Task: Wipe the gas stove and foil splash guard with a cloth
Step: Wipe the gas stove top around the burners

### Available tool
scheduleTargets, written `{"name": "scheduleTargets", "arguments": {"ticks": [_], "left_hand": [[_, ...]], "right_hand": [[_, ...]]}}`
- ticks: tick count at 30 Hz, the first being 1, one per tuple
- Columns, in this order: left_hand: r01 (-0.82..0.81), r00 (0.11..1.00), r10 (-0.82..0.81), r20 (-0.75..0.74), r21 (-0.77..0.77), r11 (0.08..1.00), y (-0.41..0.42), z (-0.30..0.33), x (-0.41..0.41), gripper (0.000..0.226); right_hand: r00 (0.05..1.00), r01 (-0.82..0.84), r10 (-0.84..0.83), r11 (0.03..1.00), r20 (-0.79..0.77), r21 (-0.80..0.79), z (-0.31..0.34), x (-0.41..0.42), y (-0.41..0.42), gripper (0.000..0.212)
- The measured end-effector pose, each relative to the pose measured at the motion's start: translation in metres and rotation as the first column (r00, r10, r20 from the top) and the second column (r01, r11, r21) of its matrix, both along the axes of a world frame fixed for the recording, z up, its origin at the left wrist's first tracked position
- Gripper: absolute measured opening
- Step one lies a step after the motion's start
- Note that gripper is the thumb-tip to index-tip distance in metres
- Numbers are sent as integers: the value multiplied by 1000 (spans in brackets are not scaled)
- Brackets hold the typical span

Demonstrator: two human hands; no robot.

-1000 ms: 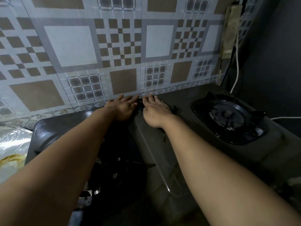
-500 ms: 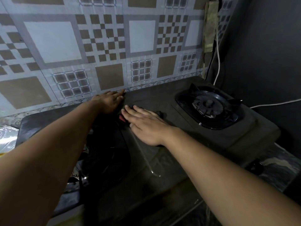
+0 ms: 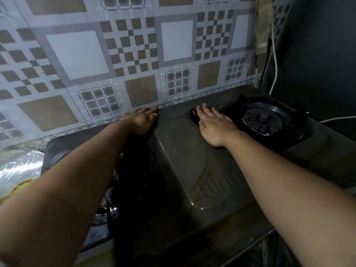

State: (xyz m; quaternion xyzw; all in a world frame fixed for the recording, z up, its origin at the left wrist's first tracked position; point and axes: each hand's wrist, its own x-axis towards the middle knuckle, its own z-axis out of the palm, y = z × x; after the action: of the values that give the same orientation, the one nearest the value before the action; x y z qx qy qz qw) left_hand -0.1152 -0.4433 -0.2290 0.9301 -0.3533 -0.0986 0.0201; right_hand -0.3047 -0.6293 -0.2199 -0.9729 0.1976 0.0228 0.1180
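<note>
Right hand [image 3: 213, 126] flat, fingers straight, pressing dark cloth with red patch [image 3: 194, 116] onto grey gas stove top [image 3: 185, 151], cloth poking out beyond fingertips. Left hand [image 3: 141, 120] flat at stove's rear edge, fingertips touching patterned foil splash guard [image 3: 115, 64]. Black burner [image 3: 264, 120] just right of right hand.

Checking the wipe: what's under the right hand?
A dark cloth with a red patch pokes out beside the fingers of the right hand, pressed flat on the stove top. The rest is covered.
</note>
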Motion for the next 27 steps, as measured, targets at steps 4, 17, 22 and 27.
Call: {"name": "scheduleTargets", "arguments": {"ticks": [4, 17, 22, 27], "left_hand": [[-1, 1000, 1, 1, 10, 1000, 1, 2, -5, 60], [43, 999, -43, -7, -15, 999, 5, -1, -4, 81], [36, 999, -37, -20, -28, 999, 6, -2, -2, 81], [45, 999, -45, -16, -23, 999, 8, -2, 2, 79]], "right_hand": [[991, 133, -133, 991, 10, 2, -5, -7, 13, 59], [981, 195, -195, 981, -2, 15, -3, -31, 78, 64], [997, 75, -75, 997, 10, 21, -4, -35, 108, 62], [996, -80, 78, 995, 42, 56, -1, -48, 127, 58]]}}
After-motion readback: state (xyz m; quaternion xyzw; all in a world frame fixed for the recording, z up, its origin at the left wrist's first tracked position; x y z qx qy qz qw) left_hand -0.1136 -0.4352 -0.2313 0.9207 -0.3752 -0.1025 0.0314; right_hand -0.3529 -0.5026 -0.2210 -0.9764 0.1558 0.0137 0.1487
